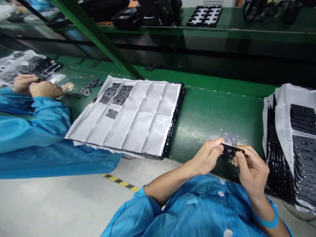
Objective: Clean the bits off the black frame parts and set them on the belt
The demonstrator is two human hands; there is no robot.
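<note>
Both hands hold a small black plastic part (231, 150), its long thin edge turned up and a yellow spot near one end. My left hand (208, 157) pinches its left end between thumb and fingers. Its right end sits in the closed thumb and fingers of my right hand (253, 168). Just behind the hands, a flat dark grey part (229, 138) lies on the green table (199, 118). Tiny pale pieces (231, 161) are scattered below the held part, partly hidden by the hands.
Left stands a white-lined black tray (145, 133) with several grey parts in its far-left compartments. Stacked trays (277, 154) filled with black parts stand right. A co-worker's hands (45, 88) work at far left. A green post (98, 38) slants behind the tray.
</note>
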